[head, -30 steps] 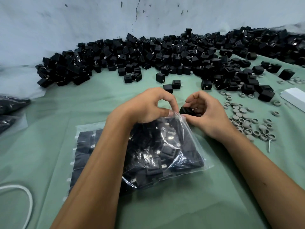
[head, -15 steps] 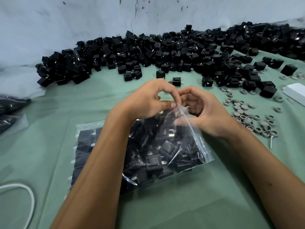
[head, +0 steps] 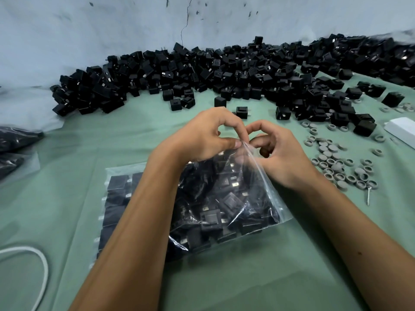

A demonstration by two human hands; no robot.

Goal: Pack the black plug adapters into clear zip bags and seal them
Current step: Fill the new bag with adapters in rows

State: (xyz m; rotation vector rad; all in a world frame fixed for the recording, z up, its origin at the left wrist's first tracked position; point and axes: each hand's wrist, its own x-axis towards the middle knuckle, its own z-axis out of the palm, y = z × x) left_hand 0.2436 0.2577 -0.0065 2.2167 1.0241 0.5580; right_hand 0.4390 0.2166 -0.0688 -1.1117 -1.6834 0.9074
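Fingers of the left hand [head: 203,136] pinch the top corner of the clear zip bag [head: 226,198], lifting its mouth so the black plug adapters [head: 215,212] settle toward the bottom — a judgement. The right hand [head: 277,153] meets it at the same corner, fingers curled and pinching the seal strip (apparently starting the closure). Beneath lies another filled bag [head: 119,198] on the green cloth [head: 247,277] — the loose adapter heap [head: 224,72] waits beyond.

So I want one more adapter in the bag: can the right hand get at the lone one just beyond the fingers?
Probably yes: the lone adapter has bare cloth around it, but the right hand is pinching the zip bag.
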